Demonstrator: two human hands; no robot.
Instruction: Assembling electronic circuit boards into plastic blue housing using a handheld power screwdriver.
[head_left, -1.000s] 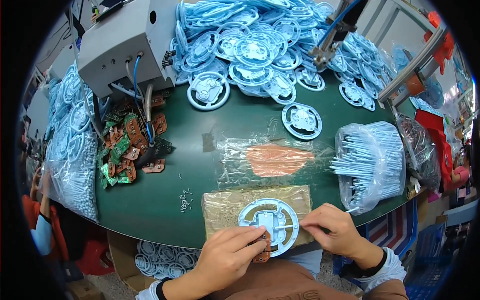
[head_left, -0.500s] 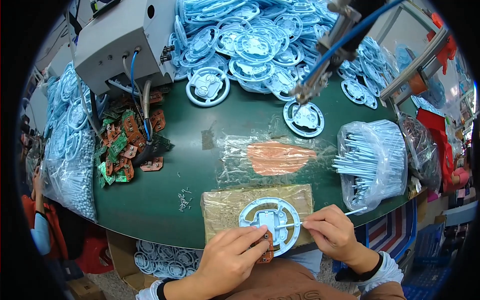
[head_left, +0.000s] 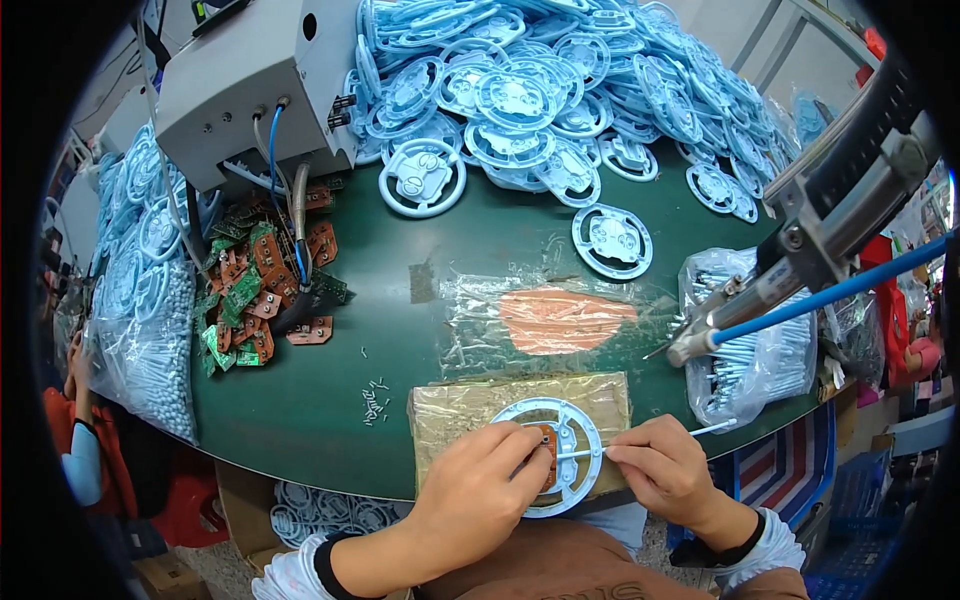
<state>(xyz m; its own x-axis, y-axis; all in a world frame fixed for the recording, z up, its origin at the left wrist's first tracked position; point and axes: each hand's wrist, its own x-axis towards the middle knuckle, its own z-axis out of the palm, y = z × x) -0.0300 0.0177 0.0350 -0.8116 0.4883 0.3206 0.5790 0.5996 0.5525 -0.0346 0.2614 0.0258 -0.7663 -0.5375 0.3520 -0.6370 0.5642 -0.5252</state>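
On green desk (head_left: 370, 285), atop film-wrapped tan block (head_left: 455, 405): apparently seating orange-brown circuit board (head_left: 551, 462) inside light-blue plastic spoked wheel (head_left: 567, 436), under curled left hand (head_left: 470, 495), unclear whether pressing or gripping. Pinched right of wheel by right hand (head_left: 665, 465): slim pale-blue plastic rod (head_left: 713, 428). Likely calls next for steadying rod while settling board. Hidden: wheel's lower-left rim, much of board.

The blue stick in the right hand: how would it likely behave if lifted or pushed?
The blue stick is probably stiff, jutting out straight past the right hand. Being so thin, it should be light, and its rod shape may let it roll.
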